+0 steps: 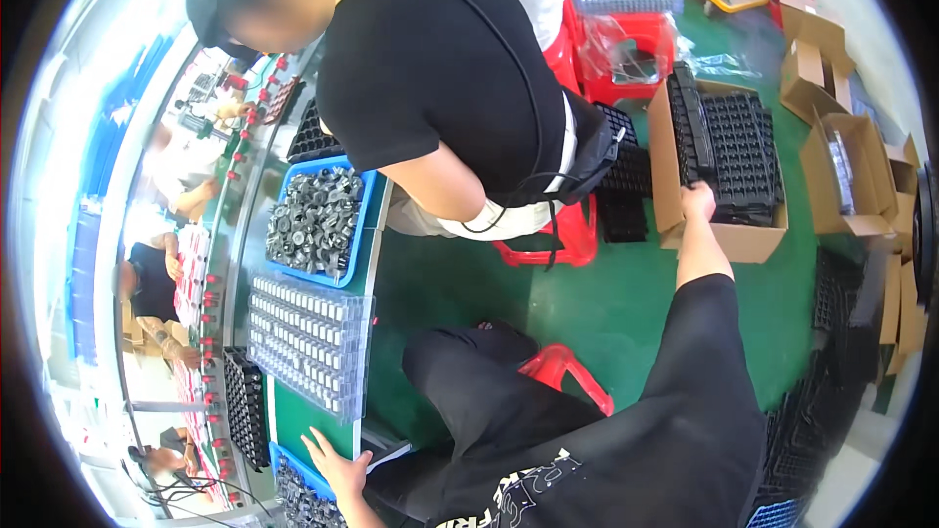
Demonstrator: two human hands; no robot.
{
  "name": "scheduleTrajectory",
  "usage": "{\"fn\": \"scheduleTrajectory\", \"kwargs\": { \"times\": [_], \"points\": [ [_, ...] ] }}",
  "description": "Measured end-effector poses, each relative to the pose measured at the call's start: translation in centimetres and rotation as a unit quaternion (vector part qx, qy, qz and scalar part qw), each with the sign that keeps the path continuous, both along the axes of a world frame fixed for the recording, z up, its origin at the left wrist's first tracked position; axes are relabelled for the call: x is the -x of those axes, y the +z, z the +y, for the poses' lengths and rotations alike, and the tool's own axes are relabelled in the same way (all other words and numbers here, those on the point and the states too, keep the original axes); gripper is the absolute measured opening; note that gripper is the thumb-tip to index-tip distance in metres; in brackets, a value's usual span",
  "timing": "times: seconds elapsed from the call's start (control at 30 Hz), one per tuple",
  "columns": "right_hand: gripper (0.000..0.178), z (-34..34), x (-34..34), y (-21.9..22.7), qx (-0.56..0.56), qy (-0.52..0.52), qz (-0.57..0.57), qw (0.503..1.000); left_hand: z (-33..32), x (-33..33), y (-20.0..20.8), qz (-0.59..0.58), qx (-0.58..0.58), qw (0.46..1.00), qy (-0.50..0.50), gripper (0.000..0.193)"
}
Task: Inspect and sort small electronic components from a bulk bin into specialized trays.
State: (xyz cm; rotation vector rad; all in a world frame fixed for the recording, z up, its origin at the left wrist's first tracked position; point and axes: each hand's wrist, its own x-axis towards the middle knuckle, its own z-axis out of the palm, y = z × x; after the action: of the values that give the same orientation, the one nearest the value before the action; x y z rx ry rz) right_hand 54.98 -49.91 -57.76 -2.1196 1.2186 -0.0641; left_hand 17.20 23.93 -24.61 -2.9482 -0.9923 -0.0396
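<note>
Right fingers [693, 188] gripping a black tray [689, 127], left fingers [320, 442] spread wide by green tabletop [291, 418]

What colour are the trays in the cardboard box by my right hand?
The trays are black; the head view shows them best.

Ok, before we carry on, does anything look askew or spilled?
Crumpled clear plastic lies loose on the green floor beside a red stool, like stray wrapping. In the cardboard box, a black tray looks tipped compared with the other trays, likely because the right hand grips its near end. I see no spill.
</note>
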Motion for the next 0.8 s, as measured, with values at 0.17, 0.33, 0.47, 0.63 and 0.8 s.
{"fn": "scheduleTrajectory", "kwargs": {
  "times": [0.17,0.33,0.47,0.63,0.8],
  "points": [
    [0.033,-2.4,-0.5,5.4,0.199,-0.085,-0.300,0.929,-0.3,-0.2,-0.5,-0.014,0.030,0.999,-0.021,0.130],
    [0.033,-0.9,9.0,24.0,0.232,-0.063,-0.303,0.922,-0.4,-0.5,-1.1,-0.047,0.044,0.997,-0.050,0.126],
    [0.029,3.8,19.5,38.3,0.263,0.070,-0.151,0.950,-1.0,-1.2,-0.1,-0.034,0.063,0.996,-0.046,0.121],
    [0.024,11.2,25.5,46.8,0.151,0.372,-0.213,0.891,-1.3,-0.4,1.9,-0.048,0.074,0.994,-0.067,0.113],
    [0.050,18.5,28.9,46.7,0.035,0.316,-0.610,0.726,-4.1,3.9,3.2,-0.129,0.103,0.978,-0.127,0.087]
  ]
}}
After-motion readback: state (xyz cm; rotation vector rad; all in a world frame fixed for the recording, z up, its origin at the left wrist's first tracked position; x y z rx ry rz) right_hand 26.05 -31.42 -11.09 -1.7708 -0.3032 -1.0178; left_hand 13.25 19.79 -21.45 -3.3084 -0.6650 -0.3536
